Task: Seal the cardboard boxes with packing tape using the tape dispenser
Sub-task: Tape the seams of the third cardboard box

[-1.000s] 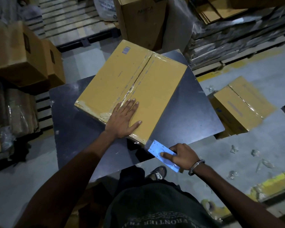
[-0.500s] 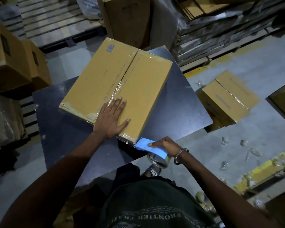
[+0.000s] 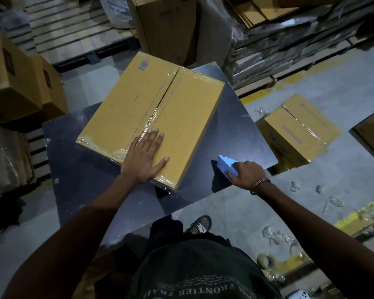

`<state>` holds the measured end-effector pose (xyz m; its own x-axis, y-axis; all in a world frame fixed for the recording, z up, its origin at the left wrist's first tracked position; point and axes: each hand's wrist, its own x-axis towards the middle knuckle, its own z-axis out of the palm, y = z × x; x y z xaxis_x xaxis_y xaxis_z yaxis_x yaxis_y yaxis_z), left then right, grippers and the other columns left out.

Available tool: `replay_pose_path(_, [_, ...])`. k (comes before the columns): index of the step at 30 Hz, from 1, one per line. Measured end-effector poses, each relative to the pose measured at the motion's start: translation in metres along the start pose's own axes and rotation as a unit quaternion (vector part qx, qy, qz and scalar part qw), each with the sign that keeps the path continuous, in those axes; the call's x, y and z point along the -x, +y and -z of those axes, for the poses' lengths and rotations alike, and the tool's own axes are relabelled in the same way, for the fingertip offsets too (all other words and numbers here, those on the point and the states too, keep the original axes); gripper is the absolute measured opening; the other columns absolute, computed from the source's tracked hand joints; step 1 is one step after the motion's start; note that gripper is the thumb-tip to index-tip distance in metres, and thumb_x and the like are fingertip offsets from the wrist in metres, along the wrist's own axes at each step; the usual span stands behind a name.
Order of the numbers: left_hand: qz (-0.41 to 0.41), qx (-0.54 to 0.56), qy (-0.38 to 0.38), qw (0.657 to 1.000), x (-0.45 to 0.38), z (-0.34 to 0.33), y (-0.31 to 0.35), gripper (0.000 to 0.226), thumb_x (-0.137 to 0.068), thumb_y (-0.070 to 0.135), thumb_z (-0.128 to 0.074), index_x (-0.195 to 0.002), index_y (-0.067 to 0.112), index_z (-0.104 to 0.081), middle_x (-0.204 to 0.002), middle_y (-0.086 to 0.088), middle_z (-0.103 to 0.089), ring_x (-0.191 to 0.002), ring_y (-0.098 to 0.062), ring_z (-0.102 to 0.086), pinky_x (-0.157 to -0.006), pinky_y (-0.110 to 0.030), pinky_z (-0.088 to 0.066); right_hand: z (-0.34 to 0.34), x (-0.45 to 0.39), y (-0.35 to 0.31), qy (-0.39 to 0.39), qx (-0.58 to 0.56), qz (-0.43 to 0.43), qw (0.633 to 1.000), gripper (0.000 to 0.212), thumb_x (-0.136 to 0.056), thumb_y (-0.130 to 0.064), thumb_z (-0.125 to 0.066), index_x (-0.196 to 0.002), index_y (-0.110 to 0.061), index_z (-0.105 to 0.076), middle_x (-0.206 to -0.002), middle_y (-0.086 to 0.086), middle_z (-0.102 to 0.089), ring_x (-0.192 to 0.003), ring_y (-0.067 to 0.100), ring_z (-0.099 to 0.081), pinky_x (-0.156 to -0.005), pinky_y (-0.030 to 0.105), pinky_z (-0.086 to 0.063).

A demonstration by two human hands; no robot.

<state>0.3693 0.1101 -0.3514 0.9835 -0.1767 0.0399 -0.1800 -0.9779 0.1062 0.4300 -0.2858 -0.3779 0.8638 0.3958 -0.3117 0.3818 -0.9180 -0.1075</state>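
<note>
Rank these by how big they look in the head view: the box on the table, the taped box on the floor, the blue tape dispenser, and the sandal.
1. Box on the table
2. Taped box on the floor, though it lies farther from the camera
3. Blue tape dispenser and sandal: look alike, both partly hidden, so unranked

Most of the dark worktop [image 3: 73,147] is taken up by a taped cardboard box [image 3: 138,108], with bare strips left along its left side and near edge, and a wider bare area to its right. That right-hand area is partly occupied by the blue tape dispenser [image 3: 226,167]. Beyond the worktop, passage is blocked by a tall carton [image 3: 168,29] and stacked pallets [image 3: 289,50].
</note>
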Motion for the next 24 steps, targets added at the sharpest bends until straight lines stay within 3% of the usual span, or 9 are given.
replay_pose_path(3, [0.002, -0.003, -0.007, 1.0, 0.0, 0.0, 0.0, 0.08, -0.105, 0.065, -0.031, -0.17, 0.021, -0.012, -0.176, -0.004, -0.014, -0.162, -0.021, -0.014, -0.129, -0.053, -0.018, 0.003, -0.008, 0.015, 0.023, 0.042, 0.079, 0.996, 0.041, -0.096, -0.052, -0.061, -0.098, -0.012, -0.072, -0.097, 0.014, -0.073, -0.079, 0.035, -0.069, -0.066, 0.037, -0.053])
replay_pose_path(6, [0.002, -0.001, -0.01, 1.0, 0.0, 0.0, 0.0, 0.081, -0.105, 0.065, -0.03, -0.17, 0.021, -0.013, -0.176, -0.004, -0.014, -0.163, -0.02, -0.013, -0.129, -0.052, -0.017, 0.006, -0.014, 0.034, -0.005, 0.063, 0.091, 0.994, 0.034, -0.096, -0.045, -0.067, -0.106, -0.012, -0.073, -0.108, 0.015, -0.073, -0.09, 0.037, -0.069, -0.073, 0.039, -0.054])
replay_pose_path(14, [0.002, -0.006, -0.018, 1.0, 0.0, -0.001, -0.001, 0.081, -0.105, 0.066, -0.029, -0.17, 0.021, -0.011, -0.177, -0.004, -0.013, -0.163, -0.019, -0.01, -0.129, -0.053, -0.016, 0.006, -0.018, 0.053, -0.028, 0.095, 0.021, 0.995, 0.032, -0.098, -0.043, -0.065, -0.118, -0.019, -0.073, -0.115, 0.01, -0.074, -0.098, 0.03, -0.07, -0.075, 0.036, -0.053])
replay_pose_path(18, [0.004, -0.006, -0.031, 0.999, 0.0, 0.001, -0.001, 0.081, -0.106, 0.066, -0.03, -0.17, 0.02, -0.011, -0.177, -0.004, -0.012, -0.163, -0.02, -0.009, -0.129, -0.053, -0.015, 0.006, -0.011, 0.031, -0.029, 0.095, -0.062, 0.993, 0.03, -0.096, -0.034, -0.065, -0.118, -0.013, -0.07, -0.114, 0.011, -0.073, -0.101, 0.032, -0.069, -0.083, 0.039, -0.054])
replay_pose_path(21, [0.011, -0.012, -0.057, 0.998, 0.001, 0.004, 0.001, 0.08, -0.107, 0.066, -0.024, -0.17, 0.019, -0.008, -0.177, -0.005, -0.007, -0.164, -0.02, -0.002, -0.131, -0.052, -0.011, 0.019, -0.004, 0.005, 0.029, 0.057, -0.119, 0.991, 0.027, -0.09, -0.027, -0.068, -0.111, -0.009, -0.071, -0.107, 0.015, -0.073, -0.098, 0.035, -0.068, -0.08, 0.041, -0.054])
replay_pose_path(24, [0.012, -0.013, -0.055, 0.998, 0.014, 0.01, 0.004, 0.074, -0.109, 0.061, -0.021, -0.169, 0.018, -0.016, -0.177, -0.003, -0.01, -0.163, -0.019, -0.004, -0.13, -0.053, -0.014, 0.036, -0.003, -0.036, 0.155, -0.019, -0.085, 0.984, 0.02, -0.091, -0.03, -0.068, -0.094, -0.011, -0.072, -0.094, 0.013, -0.073, -0.094, 0.033, -0.064, -0.078, 0.041, -0.053])
